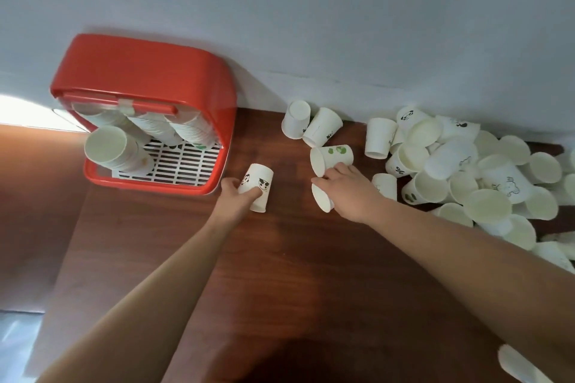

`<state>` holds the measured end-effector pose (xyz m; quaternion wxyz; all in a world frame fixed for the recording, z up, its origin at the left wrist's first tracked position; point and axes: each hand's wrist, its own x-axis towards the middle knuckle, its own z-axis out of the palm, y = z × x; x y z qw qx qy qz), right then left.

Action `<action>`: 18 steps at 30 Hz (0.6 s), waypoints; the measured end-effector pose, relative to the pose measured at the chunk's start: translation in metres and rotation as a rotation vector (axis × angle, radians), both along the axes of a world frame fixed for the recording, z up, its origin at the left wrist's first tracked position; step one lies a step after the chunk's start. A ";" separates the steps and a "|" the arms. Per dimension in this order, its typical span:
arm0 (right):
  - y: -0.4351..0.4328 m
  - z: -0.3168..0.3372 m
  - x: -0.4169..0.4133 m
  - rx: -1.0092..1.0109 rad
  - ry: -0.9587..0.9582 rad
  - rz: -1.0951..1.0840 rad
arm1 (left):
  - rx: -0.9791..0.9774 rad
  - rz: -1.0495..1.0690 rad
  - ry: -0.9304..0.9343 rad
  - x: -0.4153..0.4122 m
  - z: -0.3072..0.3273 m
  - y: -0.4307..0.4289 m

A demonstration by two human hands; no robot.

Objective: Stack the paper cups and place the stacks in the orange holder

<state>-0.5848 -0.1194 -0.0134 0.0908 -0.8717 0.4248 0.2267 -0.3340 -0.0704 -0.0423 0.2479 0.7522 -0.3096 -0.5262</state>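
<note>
Here, loose cups (448,162) litter the dark wooden table (280,274); grey wall (311,9) behind.

- I see a plain, pale grey-blue wall (311,9) filling the upper half of the view; matte and evenly lit.
- The wall meets a dark reddish-brown, wood-grain table (280,274) along a line that slopes down toward the right.
- I note a soft sheen (311,286) on the tabletop near its middle, and a darker shadow (295,361) at its near edge.
- Far left, level with the table's back edge: a blown-out white patch of light (21,112); source unclear to me.
- Below that patch, a blurred brown surface (37,196) beside the table's left edge.
- Bottom-left corner: a pale bluish strip (18,342); I cannot tell whether it is floor.
</note>
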 end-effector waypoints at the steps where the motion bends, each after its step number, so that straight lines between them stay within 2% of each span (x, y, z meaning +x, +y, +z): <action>1: 0.003 -0.002 0.006 -0.011 0.006 0.005 | -0.006 0.012 0.024 0.003 0.004 0.002; 7: 0.005 0.004 0.045 0.060 -0.080 -0.013 | -0.059 -0.011 0.095 0.048 0.035 0.019; 13: 0.002 0.046 0.104 0.193 -0.407 -0.273 | -0.198 -0.035 0.240 0.101 0.076 0.047; 18: 0.001 0.081 0.163 0.225 -0.663 -0.399 | -0.376 0.001 0.167 0.166 0.114 0.061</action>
